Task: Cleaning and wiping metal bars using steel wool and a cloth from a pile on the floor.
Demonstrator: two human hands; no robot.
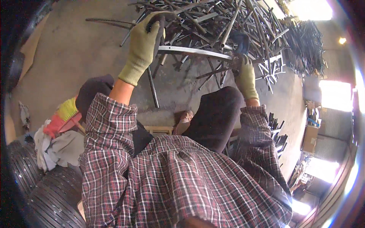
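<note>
A slightly curved, silvery metal bar point(194, 51) stretches between my hands above the floor. My left hand point(148, 38), in a pale yellow-green work glove with dark palm and fingers, is curled at the bar's left end. Its fingertips partly hide that end. My right hand point(245, 72), gloved alike, closes around the bar's right end, where its fingers look dark and blurred. Just beyond the right hand is a dark blue object point(240, 42) whose kind I cannot make out.
A large tangled heap of metal tubes point(213, 26) lies ahead on the concrete floor point(72, 49). Coiled black strips point(53, 201) and grey rags point(68, 148) are at lower left, beside a red and yellow item point(62, 117). More dark tubes point(279, 138) lie at right.
</note>
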